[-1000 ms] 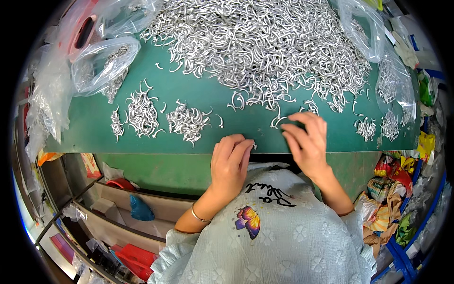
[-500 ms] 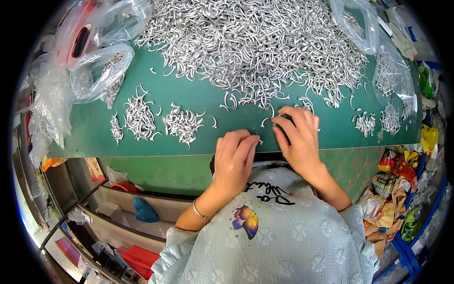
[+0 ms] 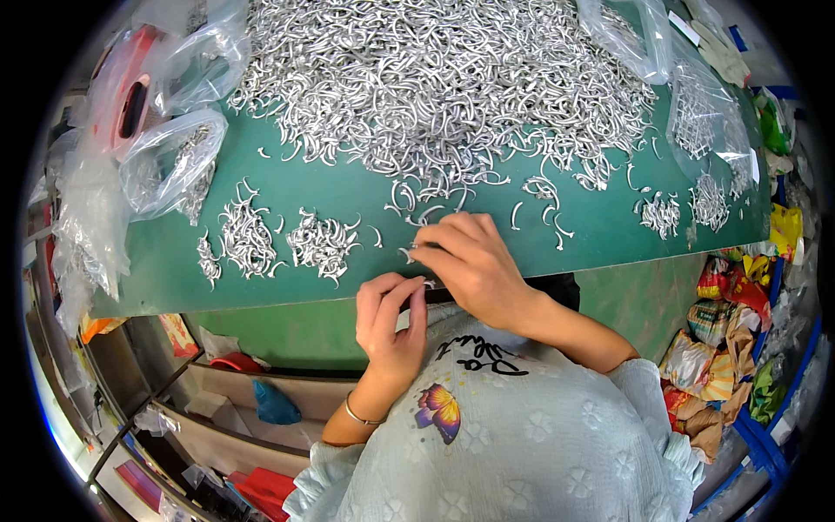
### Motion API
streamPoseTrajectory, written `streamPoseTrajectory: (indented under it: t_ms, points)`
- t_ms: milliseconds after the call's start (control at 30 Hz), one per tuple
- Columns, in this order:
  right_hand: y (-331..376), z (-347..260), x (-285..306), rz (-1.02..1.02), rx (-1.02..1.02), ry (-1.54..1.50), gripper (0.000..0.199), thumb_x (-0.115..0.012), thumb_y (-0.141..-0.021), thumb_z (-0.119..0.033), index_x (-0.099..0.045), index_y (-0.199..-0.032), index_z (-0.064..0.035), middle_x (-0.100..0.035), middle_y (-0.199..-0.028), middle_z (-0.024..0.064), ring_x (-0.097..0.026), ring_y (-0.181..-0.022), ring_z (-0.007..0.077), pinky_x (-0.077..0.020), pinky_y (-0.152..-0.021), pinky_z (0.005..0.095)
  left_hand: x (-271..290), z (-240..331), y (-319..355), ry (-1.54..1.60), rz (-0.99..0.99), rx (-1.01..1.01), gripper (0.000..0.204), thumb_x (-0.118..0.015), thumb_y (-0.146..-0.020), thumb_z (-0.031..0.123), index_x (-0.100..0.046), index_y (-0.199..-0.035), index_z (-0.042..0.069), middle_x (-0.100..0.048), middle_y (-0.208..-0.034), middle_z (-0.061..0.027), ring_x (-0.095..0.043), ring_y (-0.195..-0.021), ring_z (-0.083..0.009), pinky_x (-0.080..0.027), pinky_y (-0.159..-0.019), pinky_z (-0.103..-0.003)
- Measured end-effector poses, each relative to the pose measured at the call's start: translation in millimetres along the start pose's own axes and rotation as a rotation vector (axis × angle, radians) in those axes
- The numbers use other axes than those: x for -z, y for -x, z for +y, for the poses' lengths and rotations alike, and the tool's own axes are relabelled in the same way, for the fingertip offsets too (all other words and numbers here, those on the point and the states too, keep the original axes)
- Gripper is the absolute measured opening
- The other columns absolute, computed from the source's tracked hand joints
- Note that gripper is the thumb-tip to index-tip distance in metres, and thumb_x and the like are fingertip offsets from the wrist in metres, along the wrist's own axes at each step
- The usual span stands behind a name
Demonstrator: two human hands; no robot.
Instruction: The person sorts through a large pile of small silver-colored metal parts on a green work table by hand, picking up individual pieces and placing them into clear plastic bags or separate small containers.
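A green table [image 3: 348,187] carries a broad heap of silvery curved metal hooks [image 3: 435,78]. At its near edge the right hand [image 3: 470,265] pinches a small hook [image 3: 407,253] in its fingertips, while the left hand [image 3: 391,322], fingers curled, meets it from just below.

- one view only, a wide fisheye worn on the person's head, looking steeply down.
- it faces forward over the green table [image 3: 557,239], whose straight near edge bows toward the picture's rim.
- it sits close: the person's own chest fills the lower middle, forearms coming up from below.
- dark rounded corners frame the picture.
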State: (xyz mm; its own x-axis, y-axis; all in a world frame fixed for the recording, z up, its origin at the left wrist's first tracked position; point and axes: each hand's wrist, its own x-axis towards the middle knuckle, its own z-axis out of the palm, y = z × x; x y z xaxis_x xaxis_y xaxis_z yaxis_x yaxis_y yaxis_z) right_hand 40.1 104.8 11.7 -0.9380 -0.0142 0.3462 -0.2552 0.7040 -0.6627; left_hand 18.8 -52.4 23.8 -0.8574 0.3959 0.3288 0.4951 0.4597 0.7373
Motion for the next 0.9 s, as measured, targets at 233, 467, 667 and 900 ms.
streamPoseTrajectory:
  t_ms: [233,467,667,900]
  points:
    - [23.5,20.6,47.2,0.261,-0.194,0.334,0.018,-0.071,-0.072,-0.005,-0.065,-0.089,-0.0059,-0.059,-0.094,0.0058,-0.053,-0.087,0.0242,-0.0350,-0.072,0.0360,-12.8,-11.5,-15.7,-0.051,-0.069,-0.128,0.021,-0.069,-0.071,-0.008,-0.065,-0.089,0.003,-0.059,-0.088,-0.0076,-0.061,-0.088,-0.0240,-0.035,-0.077,-0.033]
    - [31.8,33.1,59.5,0.231,-0.370,0.536,0.021,-0.072,-0.073,-0.008,-0.063,-0.092,-0.0076,-0.056,-0.098,0.0044,-0.050,-0.092,0.0235,-0.0327,-0.079,0.0370,-5.7,-22.5,-15.3,-0.116,-0.068,-0.125,0.022,-0.070,-0.070,-0.007,-0.065,-0.089,0.002,-0.060,-0.088,-0.0078,-0.062,-0.094,-0.0244,-0.034,-0.078,-0.034]
    - [35.4,38.2,72.7,0.292,-0.352,0.487,0.018,-0.073,-0.071,-0.006,-0.063,-0.087,-0.0074,-0.057,-0.097,0.0038,-0.051,-0.092,0.0242,-0.0336,-0.081,0.0371,-1.9,-21.5,-17.0,-0.173,-0.017,-0.072,0.023,-0.070,-0.069,-0.007,-0.065,-0.088,0.003,-0.059,-0.086,-0.0067,-0.058,-0.086,-0.0236,-0.035,-0.077,-0.033]
    - [27.6,33.6,65.7,0.192,-0.222,0.383,0.018,-0.073,-0.070,-0.005,-0.061,-0.083,-0.0068,-0.058,-0.101,0.0047,-0.052,-0.097,0.0272,-0.0351,-0.084,0.0387,-21.9,0.5,-13.6,-0.012,-0.136,-0.146,0.024,-0.071,-0.069,-0.005,-0.065,-0.090,0.004,-0.059,-0.089,-0.0058,-0.057,-0.089,-0.0233,-0.035,-0.077,-0.034]
